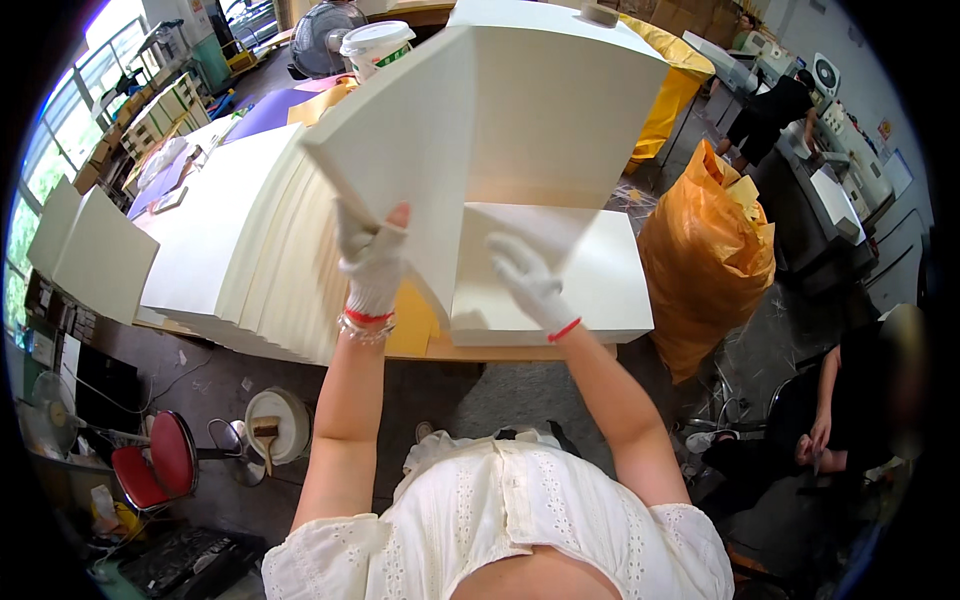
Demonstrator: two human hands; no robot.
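A large white board (565, 110) stands upright on the table with a fold or corner down its middle. Its left panel (425, 150) angles toward me. My left hand (370, 258), in a white glove with a red cuff, grips the near edge of that panel; a bare fingertip shows against it. My right hand (530, 282), gloved the same way, has its fingers apart over a low white stack or box (610, 270) in front of the board. Whether its palm touches the top, I cannot tell. A thick fanned stack of white sheets (225, 225) lies left of my left hand.
An orange sack (708, 255) stands right of the table, with a yellow bag (665, 90) behind. A lidded white bucket (377, 48) is at the back. On the floor, a brush (265, 432) rests across a pail (285, 415). One person sits at right; another bends over a machine.
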